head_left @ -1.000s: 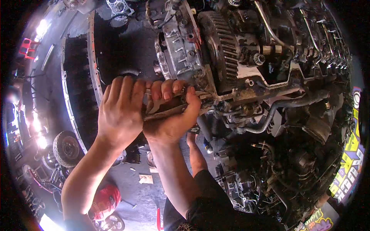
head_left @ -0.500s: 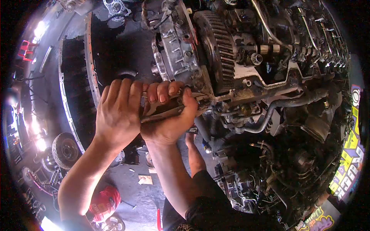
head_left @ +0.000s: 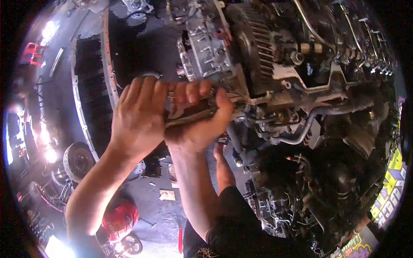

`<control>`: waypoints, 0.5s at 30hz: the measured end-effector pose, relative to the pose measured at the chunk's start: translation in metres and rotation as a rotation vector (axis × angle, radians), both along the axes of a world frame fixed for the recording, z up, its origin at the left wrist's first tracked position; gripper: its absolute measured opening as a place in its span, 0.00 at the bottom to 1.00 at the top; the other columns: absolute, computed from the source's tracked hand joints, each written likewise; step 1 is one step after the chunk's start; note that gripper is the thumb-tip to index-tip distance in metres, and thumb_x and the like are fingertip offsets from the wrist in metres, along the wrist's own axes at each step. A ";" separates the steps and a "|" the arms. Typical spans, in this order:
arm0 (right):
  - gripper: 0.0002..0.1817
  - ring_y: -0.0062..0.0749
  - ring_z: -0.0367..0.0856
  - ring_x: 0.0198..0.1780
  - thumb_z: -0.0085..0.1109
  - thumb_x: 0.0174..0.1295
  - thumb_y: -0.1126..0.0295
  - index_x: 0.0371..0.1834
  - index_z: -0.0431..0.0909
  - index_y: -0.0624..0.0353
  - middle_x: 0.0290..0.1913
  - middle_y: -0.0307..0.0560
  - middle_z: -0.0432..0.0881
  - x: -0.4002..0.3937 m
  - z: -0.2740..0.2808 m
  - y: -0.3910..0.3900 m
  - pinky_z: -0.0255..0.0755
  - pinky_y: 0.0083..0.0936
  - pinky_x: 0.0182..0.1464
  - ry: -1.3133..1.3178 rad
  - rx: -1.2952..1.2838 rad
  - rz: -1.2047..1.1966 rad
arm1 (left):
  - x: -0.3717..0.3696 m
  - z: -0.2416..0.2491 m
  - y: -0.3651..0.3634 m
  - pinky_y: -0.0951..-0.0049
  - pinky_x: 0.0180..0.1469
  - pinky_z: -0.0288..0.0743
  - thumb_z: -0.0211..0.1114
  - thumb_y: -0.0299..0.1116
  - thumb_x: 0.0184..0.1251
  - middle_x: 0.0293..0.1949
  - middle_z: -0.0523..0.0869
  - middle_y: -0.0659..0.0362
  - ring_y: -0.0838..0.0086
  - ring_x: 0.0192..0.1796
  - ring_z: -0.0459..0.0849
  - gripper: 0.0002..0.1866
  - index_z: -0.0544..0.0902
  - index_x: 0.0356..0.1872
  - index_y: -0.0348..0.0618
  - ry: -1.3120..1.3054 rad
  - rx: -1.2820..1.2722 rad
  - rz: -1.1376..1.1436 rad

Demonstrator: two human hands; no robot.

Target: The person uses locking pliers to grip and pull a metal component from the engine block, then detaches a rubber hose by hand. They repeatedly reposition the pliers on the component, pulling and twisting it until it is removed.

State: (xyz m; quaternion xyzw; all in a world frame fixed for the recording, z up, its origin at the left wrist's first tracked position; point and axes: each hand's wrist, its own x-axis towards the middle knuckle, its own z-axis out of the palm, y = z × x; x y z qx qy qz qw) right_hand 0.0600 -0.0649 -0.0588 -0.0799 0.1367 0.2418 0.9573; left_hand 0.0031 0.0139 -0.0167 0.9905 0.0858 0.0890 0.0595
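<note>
At the far left, a red chair stands in the room above a column of glaring lights, with a treaded tyre lower down. Next come two pale metal rails, the space between them too dark to make out. Nearer the bottom, a rounded red thing bears white lettering too blurred to read. Grey floor shows to its right, carrying a tan scrap and a thin red bar.

In the middle, the left hand, seen from the back, is bent over one end of a worn metal piece; what lies under its palm is hidden. Touching it, the right hand is curled around the same piece, palm upward, thumb and fingertips apart. The piece points toward the engine's edge; whether it touches there cannot be told.

Farther right, past a ribbed casing, an open housing holds a large toothed gear. A bent pipe runs below. Along the right edge, a sign has yellow and white letters, apparently including "RUCK"; the coloured lettering beneath is too warped to read.
</note>
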 end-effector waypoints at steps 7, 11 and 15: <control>0.17 0.32 0.67 0.30 0.46 0.68 0.52 0.30 0.70 0.53 0.24 0.38 0.67 -0.001 0.000 -0.002 0.66 0.41 0.50 -0.008 0.021 -0.012 | -0.062 0.028 0.021 0.63 0.62 0.69 0.73 0.38 0.57 0.52 0.77 0.50 0.62 0.58 0.77 0.33 0.70 0.63 0.38 0.107 -0.593 0.277; 0.16 0.32 0.68 0.31 0.45 0.68 0.52 0.31 0.71 0.52 0.24 0.38 0.67 -0.002 0.001 -0.002 0.65 0.42 0.53 -0.002 -0.008 -0.018 | -0.089 -0.009 -0.001 0.74 0.50 0.73 0.63 0.31 0.71 0.42 0.79 0.61 0.77 0.45 0.79 0.15 0.75 0.54 0.38 -0.107 -1.500 0.444; 0.18 0.35 0.69 0.32 0.44 0.69 0.52 0.32 0.71 0.54 0.25 0.39 0.69 -0.002 -0.002 -0.003 0.65 0.46 0.56 -0.004 -0.040 -0.029 | -0.089 -0.027 -0.003 0.73 0.46 0.71 0.59 0.32 0.75 0.38 0.78 0.58 0.76 0.41 0.76 0.09 0.75 0.48 0.38 -0.139 -1.380 0.404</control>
